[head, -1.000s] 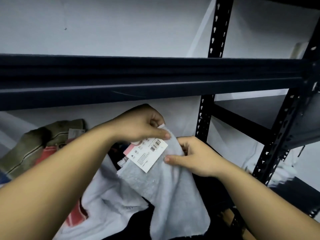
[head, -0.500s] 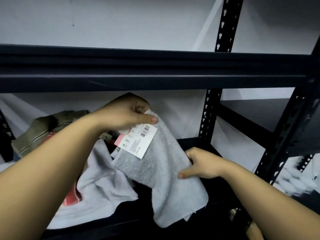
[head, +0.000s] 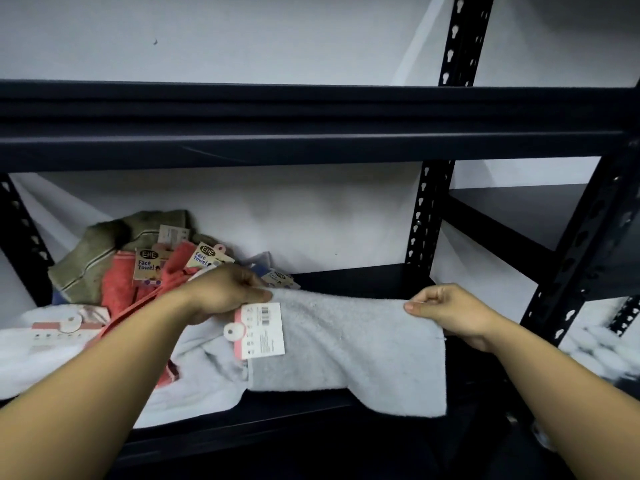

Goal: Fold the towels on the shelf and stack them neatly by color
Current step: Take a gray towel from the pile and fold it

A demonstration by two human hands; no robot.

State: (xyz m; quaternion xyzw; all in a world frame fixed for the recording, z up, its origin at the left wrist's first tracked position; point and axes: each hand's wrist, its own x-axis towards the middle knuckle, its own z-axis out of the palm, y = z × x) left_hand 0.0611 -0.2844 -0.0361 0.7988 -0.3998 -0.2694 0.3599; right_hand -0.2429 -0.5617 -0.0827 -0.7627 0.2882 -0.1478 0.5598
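Both hands pinch the grey towel stretched sideways over the shelf, left hand and right hand at opposite top corners.

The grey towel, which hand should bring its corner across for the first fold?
Probably the right hand: it pinches the grey towel's free corner above bare shelf, while the left hand holds the tagged corner beside the pile.

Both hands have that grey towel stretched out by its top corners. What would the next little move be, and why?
Probably bring the right hand across to the left hand, folding the grey towel in half. Each hand pinches a top corner, the cloth is spread flat, and its lower edge hangs over the shelf front.
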